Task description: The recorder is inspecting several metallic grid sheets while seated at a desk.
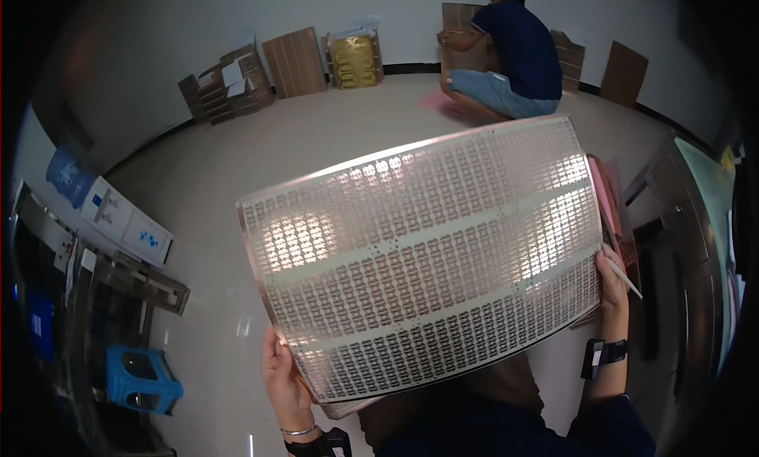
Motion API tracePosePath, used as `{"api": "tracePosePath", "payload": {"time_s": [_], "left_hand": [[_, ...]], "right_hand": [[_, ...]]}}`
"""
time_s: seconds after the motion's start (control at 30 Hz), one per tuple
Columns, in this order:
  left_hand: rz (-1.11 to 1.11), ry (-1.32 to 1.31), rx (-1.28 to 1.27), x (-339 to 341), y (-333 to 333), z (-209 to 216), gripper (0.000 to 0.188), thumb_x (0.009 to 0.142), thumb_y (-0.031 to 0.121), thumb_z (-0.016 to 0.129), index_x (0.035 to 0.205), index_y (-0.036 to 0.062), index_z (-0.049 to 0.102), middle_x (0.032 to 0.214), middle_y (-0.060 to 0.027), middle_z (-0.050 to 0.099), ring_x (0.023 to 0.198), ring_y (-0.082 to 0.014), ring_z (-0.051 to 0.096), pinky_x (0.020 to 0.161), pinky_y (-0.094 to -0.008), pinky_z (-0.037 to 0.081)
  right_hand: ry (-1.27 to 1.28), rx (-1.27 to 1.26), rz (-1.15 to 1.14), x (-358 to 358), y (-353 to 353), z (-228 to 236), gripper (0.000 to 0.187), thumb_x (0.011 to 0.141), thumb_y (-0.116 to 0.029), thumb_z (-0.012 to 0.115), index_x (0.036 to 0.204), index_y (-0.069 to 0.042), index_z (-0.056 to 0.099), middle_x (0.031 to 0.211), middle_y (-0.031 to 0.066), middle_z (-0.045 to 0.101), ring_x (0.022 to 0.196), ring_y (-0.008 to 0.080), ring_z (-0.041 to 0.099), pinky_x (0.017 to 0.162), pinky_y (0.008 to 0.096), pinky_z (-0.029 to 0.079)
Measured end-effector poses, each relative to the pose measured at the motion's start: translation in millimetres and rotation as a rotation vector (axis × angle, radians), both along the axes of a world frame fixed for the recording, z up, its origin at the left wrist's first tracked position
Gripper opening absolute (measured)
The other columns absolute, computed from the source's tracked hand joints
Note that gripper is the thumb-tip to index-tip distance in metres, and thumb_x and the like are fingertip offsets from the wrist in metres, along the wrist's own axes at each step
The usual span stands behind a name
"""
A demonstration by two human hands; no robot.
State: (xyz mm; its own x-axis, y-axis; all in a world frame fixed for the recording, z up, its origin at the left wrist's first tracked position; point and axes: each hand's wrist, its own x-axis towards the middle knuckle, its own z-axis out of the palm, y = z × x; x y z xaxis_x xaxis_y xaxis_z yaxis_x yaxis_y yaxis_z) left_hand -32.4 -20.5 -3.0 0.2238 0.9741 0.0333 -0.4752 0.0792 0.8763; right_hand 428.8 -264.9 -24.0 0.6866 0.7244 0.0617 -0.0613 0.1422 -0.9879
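Observation:
A large, thin circuit board panel point(427, 255) with rows of small repeated metallic patterns fills the middle of the view, tilted up at its right side. My left hand point(282, 374) grips its lower left edge, with the thumb at the border and the other fingers partly hidden behind. At the right edge my right hand point(613, 279) is closed on the panel. A slim white pen-like stick point(626, 278) also sits between the fingers of that hand. Bright reflections cover parts of the panel's face.
A person in a dark shirt point(522, 50) squats by the far wall, handling a brown board point(466, 54). More brown boards point(294, 62) and a yellow-patterned panel point(355, 63) lean there. At left stand a water dispenser point(126, 220) and a blue stool point(144, 380); at right, a dark cabinet point(688, 212).

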Motion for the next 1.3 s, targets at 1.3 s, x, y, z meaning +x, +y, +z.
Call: {"api": "tracePosePath", "payload": {"time_s": [1.3], "left_hand": [[0.324,0.607,-0.117,-28.2,-10.4,-62.1,0.035,0.096,0.01,0.049,0.128,-0.005,0.045,0.128,-0.019,0.05,0.113,-0.028,0.052,0.1,-0.0374,0.042]], "right_hand": [[-1.173,-0.802,-0.743,29.6,5.6,-38.2,0.035,0.081,-0.005,0.064,0.116,-0.009,0.059,0.099,0.0123,0.062,0.096,0.0312,0.057,0.083,0.0422,0.043]]}}
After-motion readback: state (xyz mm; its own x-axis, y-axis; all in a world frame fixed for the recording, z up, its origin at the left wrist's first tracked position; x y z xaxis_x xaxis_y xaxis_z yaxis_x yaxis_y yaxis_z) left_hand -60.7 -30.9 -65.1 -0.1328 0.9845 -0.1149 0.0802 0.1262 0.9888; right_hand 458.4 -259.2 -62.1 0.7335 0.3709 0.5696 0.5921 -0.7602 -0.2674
